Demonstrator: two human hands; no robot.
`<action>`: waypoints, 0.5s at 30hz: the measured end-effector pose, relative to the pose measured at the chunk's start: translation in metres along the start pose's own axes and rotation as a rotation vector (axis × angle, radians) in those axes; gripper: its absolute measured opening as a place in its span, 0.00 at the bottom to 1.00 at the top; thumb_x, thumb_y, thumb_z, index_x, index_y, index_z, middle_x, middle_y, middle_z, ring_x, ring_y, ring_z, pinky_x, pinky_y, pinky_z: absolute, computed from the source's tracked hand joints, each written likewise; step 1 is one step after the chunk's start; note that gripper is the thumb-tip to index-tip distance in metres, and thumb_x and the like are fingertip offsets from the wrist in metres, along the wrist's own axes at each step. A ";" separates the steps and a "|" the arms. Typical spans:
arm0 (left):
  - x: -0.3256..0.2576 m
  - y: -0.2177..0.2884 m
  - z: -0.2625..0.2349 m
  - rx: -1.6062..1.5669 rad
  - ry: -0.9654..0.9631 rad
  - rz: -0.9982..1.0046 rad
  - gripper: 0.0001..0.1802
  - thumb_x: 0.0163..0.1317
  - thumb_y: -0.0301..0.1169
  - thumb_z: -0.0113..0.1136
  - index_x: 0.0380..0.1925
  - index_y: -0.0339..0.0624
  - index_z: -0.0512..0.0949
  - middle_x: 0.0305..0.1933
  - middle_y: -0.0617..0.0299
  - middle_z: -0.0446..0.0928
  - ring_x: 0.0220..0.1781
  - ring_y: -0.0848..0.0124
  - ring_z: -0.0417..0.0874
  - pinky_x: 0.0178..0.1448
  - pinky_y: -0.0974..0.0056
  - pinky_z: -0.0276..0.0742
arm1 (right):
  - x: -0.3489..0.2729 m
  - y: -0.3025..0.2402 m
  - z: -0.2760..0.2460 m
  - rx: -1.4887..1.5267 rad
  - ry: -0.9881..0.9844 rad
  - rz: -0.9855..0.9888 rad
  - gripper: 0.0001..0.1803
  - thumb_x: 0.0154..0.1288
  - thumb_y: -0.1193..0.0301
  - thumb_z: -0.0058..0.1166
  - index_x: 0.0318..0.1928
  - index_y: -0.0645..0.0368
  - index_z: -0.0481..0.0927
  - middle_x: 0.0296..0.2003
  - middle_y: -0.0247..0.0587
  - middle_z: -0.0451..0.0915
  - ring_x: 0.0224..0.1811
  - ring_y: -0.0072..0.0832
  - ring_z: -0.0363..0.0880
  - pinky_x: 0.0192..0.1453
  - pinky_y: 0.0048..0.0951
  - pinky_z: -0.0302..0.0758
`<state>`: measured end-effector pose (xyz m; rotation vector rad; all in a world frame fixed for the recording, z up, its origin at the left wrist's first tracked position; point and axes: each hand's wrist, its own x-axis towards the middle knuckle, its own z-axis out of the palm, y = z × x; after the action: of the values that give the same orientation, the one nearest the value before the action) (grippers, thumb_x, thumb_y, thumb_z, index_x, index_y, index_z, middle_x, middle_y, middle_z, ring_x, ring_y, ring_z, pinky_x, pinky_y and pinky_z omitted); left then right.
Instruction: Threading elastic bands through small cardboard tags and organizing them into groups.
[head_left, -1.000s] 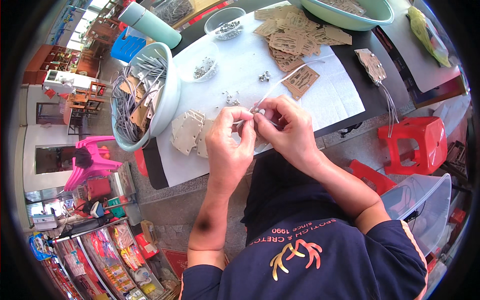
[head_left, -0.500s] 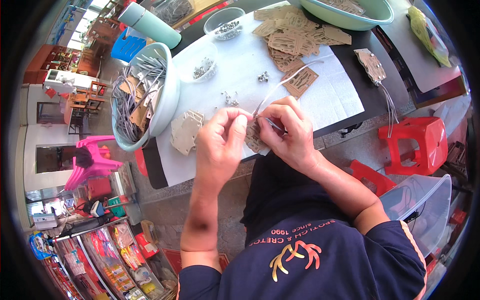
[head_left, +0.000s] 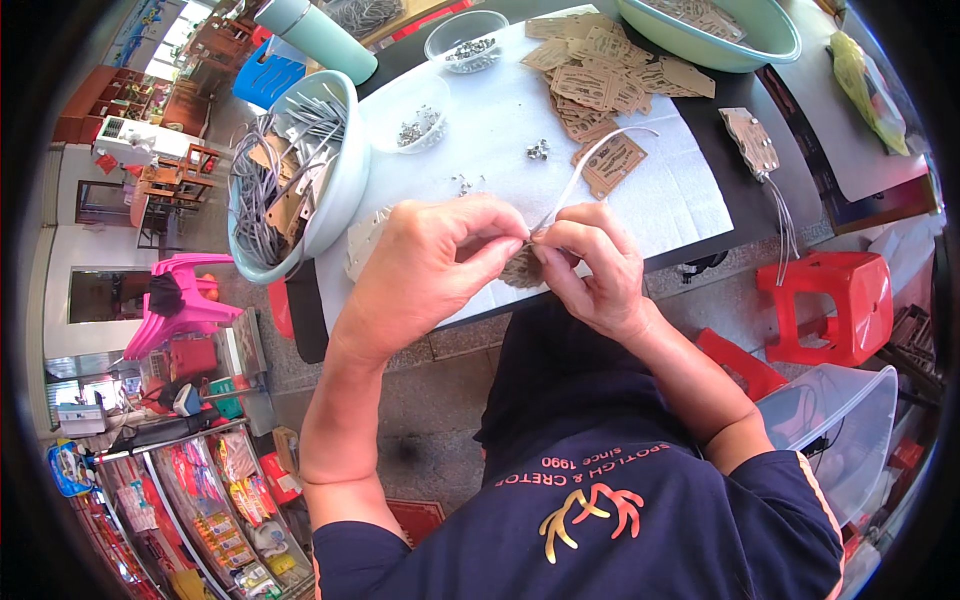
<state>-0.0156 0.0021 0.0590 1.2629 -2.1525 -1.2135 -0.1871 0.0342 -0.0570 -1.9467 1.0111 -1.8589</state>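
Note:
Over the near edge of the table, my left hand (head_left: 440, 262) and my right hand (head_left: 595, 262) meet fingertip to fingertip. Both pinch a pale grey cord (head_left: 578, 178), whose loose end curves away over the white sheet. A brown cardboard tag (head_left: 523, 268) shows just below the fingertips, partly covered by them. Whether a small metal piece sits in the pinch is hidden. Beyond my hands lie small silvery metal pieces (head_left: 462, 184) and another little heap of metal pieces (head_left: 539, 149). Partly behind my left hand is a stack of tags (head_left: 356, 250).
A pale blue basin (head_left: 352, 150) of grey cords stands at left. Two clear bowls (head_left: 440, 125) (head_left: 466, 62) hold metal pieces. Cardboard tags (head_left: 600, 85) are piled at the back, near a green basin (head_left: 765, 55). A corded tag bundle (head_left: 750, 140) lies right, above a red stool (head_left: 840, 305).
My left hand has turned, its elbow swinging outward and its wrist now level over the stacked tags. My right fingers have shifted their grip closer to my left fingertips. The view has moved slightly.

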 end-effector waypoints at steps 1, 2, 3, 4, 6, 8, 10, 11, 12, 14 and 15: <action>0.001 0.000 0.000 0.079 0.003 0.093 0.05 0.62 0.20 0.60 0.37 0.32 0.82 0.31 0.66 0.81 0.33 0.82 0.78 0.36 0.71 0.75 | 0.001 0.000 -0.001 0.004 -0.010 0.000 0.15 0.49 0.83 0.63 0.39 0.62 0.78 0.33 0.43 0.77 0.29 0.35 0.78 0.31 0.31 0.75; 0.002 0.002 -0.002 0.079 0.004 0.093 0.05 0.62 0.20 0.60 0.37 0.32 0.82 0.31 0.66 0.81 0.33 0.82 0.78 0.36 0.71 0.75 | 0.002 0.000 -0.002 0.004 -0.010 -0.001 0.15 0.49 0.83 0.63 0.39 0.62 0.78 0.33 0.43 0.77 0.29 0.35 0.78 0.31 0.31 0.75; 0.002 0.005 -0.005 0.159 -0.019 0.125 0.05 0.61 0.20 0.60 0.37 0.32 0.82 0.30 0.62 0.81 0.33 0.80 0.79 0.36 0.70 0.76 | 0.002 0.000 -0.003 -0.002 -0.027 -0.008 0.14 0.49 0.83 0.63 0.38 0.62 0.78 0.33 0.43 0.78 0.30 0.35 0.78 0.31 0.31 0.75; 0.003 0.007 -0.007 0.238 -0.042 0.156 0.05 0.60 0.19 0.61 0.36 0.32 0.82 0.29 0.59 0.81 0.33 0.79 0.80 0.36 0.69 0.77 | 0.003 0.000 -0.004 -0.009 -0.043 -0.014 0.13 0.49 0.82 0.63 0.38 0.62 0.78 0.33 0.43 0.78 0.30 0.35 0.79 0.31 0.31 0.76; 0.006 0.005 -0.010 0.268 -0.054 0.205 0.06 0.59 0.19 0.61 0.36 0.33 0.82 0.29 0.57 0.81 0.32 0.76 0.82 0.36 0.68 0.77 | 0.007 0.003 -0.006 -0.021 -0.061 -0.070 0.13 0.50 0.82 0.63 0.38 0.62 0.78 0.33 0.42 0.78 0.30 0.34 0.79 0.31 0.31 0.76; 0.008 0.003 -0.011 0.297 -0.067 0.254 0.06 0.58 0.19 0.61 0.36 0.33 0.82 0.29 0.55 0.81 0.32 0.73 0.83 0.37 0.68 0.77 | 0.009 0.003 -0.008 -0.033 -0.080 -0.126 0.12 0.50 0.81 0.63 0.38 0.62 0.79 0.34 0.42 0.78 0.30 0.34 0.79 0.31 0.31 0.76; 0.009 0.003 -0.013 0.340 -0.071 0.375 0.07 0.56 0.20 0.62 0.36 0.34 0.82 0.29 0.54 0.81 0.31 0.65 0.83 0.36 0.65 0.77 | 0.010 0.003 -0.009 -0.043 -0.101 -0.120 0.12 0.50 0.80 0.63 0.37 0.61 0.79 0.34 0.41 0.78 0.30 0.34 0.79 0.31 0.32 0.76; 0.010 0.003 -0.013 0.341 -0.070 0.375 0.07 0.56 0.20 0.62 0.36 0.34 0.82 0.29 0.54 0.81 0.31 0.65 0.83 0.36 0.65 0.77 | 0.010 0.003 -0.008 -0.042 -0.101 -0.121 0.12 0.50 0.80 0.63 0.37 0.61 0.79 0.34 0.41 0.78 0.30 0.34 0.79 0.31 0.32 0.76; 0.010 0.005 -0.014 0.402 -0.089 0.396 0.06 0.56 0.20 0.62 0.35 0.35 0.82 0.29 0.54 0.81 0.30 0.63 0.83 0.36 0.64 0.78 | 0.010 0.004 -0.008 -0.036 -0.106 -0.125 0.12 0.50 0.79 0.63 0.38 0.61 0.79 0.34 0.41 0.78 0.31 0.34 0.79 0.31 0.32 0.76; 0.012 0.008 -0.016 0.463 -0.108 0.418 0.06 0.55 0.20 0.62 0.34 0.35 0.81 0.28 0.54 0.80 0.30 0.61 0.82 0.36 0.63 0.78 | 0.011 0.005 -0.009 -0.030 -0.111 -0.129 0.12 0.50 0.79 0.63 0.38 0.61 0.79 0.34 0.40 0.78 0.31 0.34 0.79 0.32 0.32 0.76; 0.013 0.010 -0.017 0.500 -0.120 0.428 0.06 0.54 0.20 0.62 0.33 0.35 0.80 0.29 0.54 0.80 0.31 0.61 0.82 0.36 0.63 0.78 | 0.012 0.005 -0.009 -0.030 -0.127 -0.132 0.12 0.50 0.79 0.63 0.38 0.60 0.79 0.34 0.40 0.77 0.31 0.34 0.79 0.32 0.32 0.76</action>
<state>-0.0159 -0.0148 0.0756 0.8290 -2.7388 -0.6087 -0.1979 0.0258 -0.0497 -2.1664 0.8981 -1.7692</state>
